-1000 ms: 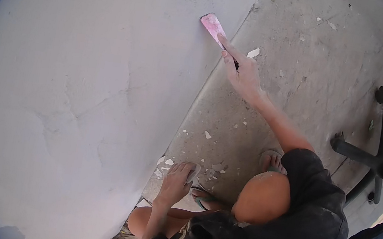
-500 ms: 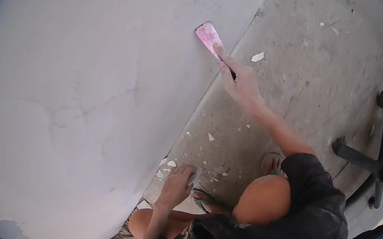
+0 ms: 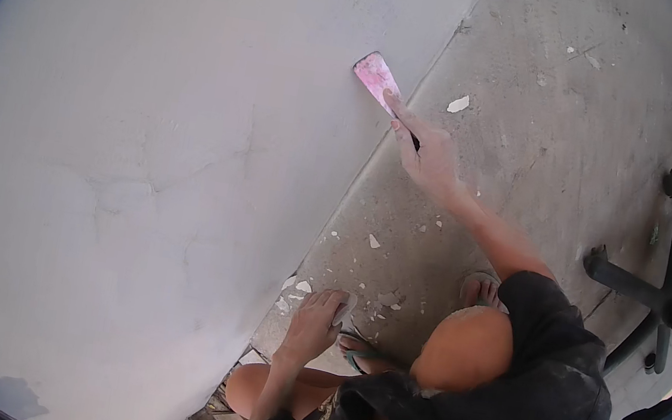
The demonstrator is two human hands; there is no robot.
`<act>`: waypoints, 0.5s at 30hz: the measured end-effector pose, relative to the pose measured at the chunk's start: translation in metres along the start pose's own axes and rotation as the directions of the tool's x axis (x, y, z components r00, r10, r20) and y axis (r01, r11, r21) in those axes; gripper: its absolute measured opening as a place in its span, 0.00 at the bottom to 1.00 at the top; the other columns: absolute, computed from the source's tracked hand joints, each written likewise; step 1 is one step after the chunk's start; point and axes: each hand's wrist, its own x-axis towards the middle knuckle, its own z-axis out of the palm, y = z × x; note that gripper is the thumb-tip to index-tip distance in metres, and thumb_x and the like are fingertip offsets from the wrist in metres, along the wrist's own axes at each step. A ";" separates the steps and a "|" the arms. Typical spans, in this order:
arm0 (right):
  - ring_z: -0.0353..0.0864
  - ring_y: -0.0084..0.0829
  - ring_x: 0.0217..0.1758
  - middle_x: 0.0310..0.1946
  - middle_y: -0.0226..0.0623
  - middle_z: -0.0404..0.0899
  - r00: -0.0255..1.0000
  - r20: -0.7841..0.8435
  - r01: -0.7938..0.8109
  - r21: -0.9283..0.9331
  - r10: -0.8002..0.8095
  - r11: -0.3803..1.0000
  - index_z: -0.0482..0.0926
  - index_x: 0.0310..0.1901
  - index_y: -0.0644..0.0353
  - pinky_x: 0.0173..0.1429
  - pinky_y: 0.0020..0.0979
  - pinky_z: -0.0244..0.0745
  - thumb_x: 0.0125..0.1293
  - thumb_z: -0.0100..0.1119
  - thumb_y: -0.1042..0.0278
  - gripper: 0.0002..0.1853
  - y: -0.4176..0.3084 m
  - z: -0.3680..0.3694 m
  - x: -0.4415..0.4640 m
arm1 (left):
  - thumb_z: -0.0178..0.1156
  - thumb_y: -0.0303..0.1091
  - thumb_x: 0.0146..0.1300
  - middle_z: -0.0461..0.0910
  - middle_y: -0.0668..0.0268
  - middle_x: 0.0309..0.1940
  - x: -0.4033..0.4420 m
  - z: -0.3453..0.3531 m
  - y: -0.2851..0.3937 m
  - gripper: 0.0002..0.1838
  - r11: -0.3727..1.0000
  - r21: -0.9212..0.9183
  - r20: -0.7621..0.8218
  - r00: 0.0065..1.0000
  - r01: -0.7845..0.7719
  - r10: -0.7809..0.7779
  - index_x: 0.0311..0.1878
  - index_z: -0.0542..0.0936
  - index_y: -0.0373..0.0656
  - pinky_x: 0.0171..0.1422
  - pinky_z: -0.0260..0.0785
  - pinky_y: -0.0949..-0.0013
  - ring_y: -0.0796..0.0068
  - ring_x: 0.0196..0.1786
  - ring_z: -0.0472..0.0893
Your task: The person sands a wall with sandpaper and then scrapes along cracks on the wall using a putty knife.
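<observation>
My right hand (image 3: 431,156) grips the dark handle of a putty knife (image 3: 378,79), its index finger stretched along the pinkish blade. The blade's end lies against the white wall (image 3: 153,96), a little left of the wall's bottom edge. Lower down, my left hand (image 3: 314,323) is closed around a pale, flat piece (image 3: 346,308), partly hidden by the fingers, above the floor near my foot. Both hands are dusty. Faint cracks run across the wall's middle.
White chips (image 3: 374,241) are scattered on the grey concrete floor (image 3: 531,126), with a larger flake (image 3: 458,104) near the wall. A black chair base (image 3: 665,303) stands at the right. My bent knees and sandalled feet are below.
The putty knife first shifted down and slightly left in view, then right, with my right hand. The wall edge and floor have also shifted in view. My left hand keeps its hold.
</observation>
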 end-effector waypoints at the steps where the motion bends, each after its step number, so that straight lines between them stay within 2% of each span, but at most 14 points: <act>1: 0.74 0.37 0.25 0.29 0.48 0.79 0.999 -0.040 0.029 0.058 -0.027 0.998 0.71 0.71 0.43 0.36 0.35 0.73 0.72 0.55 0.71 0.26 -0.004 -0.001 0.009 | 0.63 0.21 0.52 0.79 0.55 0.54 0.001 0.001 0.000 0.25 1.000 -0.004 0.003 1.000 0.006 -0.006 0.56 0.73 0.44 0.64 0.68 0.52 0.49 0.59 0.76; 3: 0.73 0.36 0.22 0.26 0.47 0.77 0.994 -0.104 0.048 0.177 -0.030 0.983 0.72 0.71 0.43 0.35 0.34 0.72 0.72 0.55 0.71 0.26 -0.008 -0.002 0.017 | 0.64 0.21 0.52 0.79 0.55 0.54 0.001 0.006 -0.003 0.25 1.000 0.007 -0.029 0.999 -0.023 0.023 0.56 0.73 0.44 0.66 0.67 0.52 0.49 0.60 0.76; 6: 0.70 0.32 0.20 0.23 0.46 0.74 0.997 -0.076 0.007 0.140 0.004 0.990 0.72 0.70 0.43 0.34 0.33 0.72 0.73 0.54 0.71 0.25 -0.003 -0.001 0.018 | 0.64 0.21 0.52 0.79 0.55 0.54 0.000 0.005 -0.005 0.25 1.000 0.002 -0.004 1.000 -0.017 0.017 0.56 0.73 0.43 0.67 0.67 0.53 0.49 0.61 0.76; 9: 0.57 0.22 0.21 0.23 0.38 0.70 0.967 -0.168 0.205 0.057 -0.193 0.977 0.72 0.70 0.48 0.27 0.28 0.63 0.75 0.52 0.71 0.23 0.020 0.017 0.005 | 0.64 0.21 0.52 0.79 0.55 0.54 0.003 0.005 -0.008 0.26 0.999 0.027 0.005 1.000 -0.024 0.023 0.56 0.73 0.43 0.67 0.67 0.53 0.49 0.61 0.76; 12: 0.58 0.21 0.22 0.23 0.36 0.72 0.996 -0.087 0.014 0.136 -0.002 0.991 0.71 0.71 0.47 0.28 0.28 0.64 0.75 0.52 0.71 0.24 -0.016 -0.013 0.032 | 0.65 0.21 0.52 0.79 0.56 0.55 -0.001 0.007 -0.005 0.26 1.000 0.022 -0.005 1.000 -0.008 0.008 0.56 0.73 0.43 0.67 0.67 0.53 0.49 0.61 0.76; 15: 0.67 0.30 0.21 0.24 0.48 0.75 0.997 -0.019 -0.077 0.117 0.080 0.990 0.73 0.70 0.42 0.33 0.31 0.70 0.73 0.55 0.71 0.25 -0.005 -0.006 0.009 | 0.65 0.21 0.52 0.79 0.56 0.55 -0.001 0.006 -0.006 0.26 1.000 -0.015 0.016 1.000 -0.004 0.004 0.56 0.73 0.43 0.66 0.67 0.53 0.49 0.60 0.76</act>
